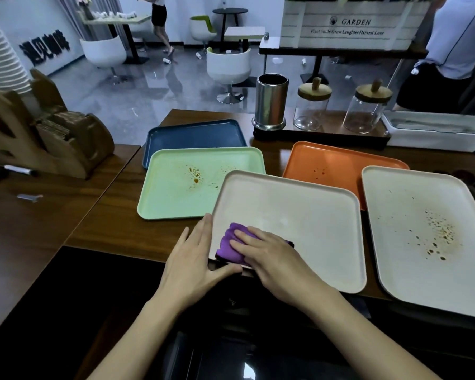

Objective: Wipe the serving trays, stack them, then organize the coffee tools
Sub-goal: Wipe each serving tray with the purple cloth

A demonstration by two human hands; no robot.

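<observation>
While left hand (195,259) steadies the tray (299,215), right hand (274,259) presses cloth (231,242), both flat-fingered.

Matt, smooth plastic pink tray (299,215) under a soft purple cloth (232,244); glossy wooden counter (115,220); brushed metal canister (270,102); clear glass jars (310,109) with wooden lids (314,90).

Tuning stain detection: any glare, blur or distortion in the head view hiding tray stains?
Head view: fisheye bends the counter edge and stretches the white tray; light dim and even, only a faint sheen on the pink tray; stains on the green tray and orange tray read sharp; the glossy floor reflects.
</observation>
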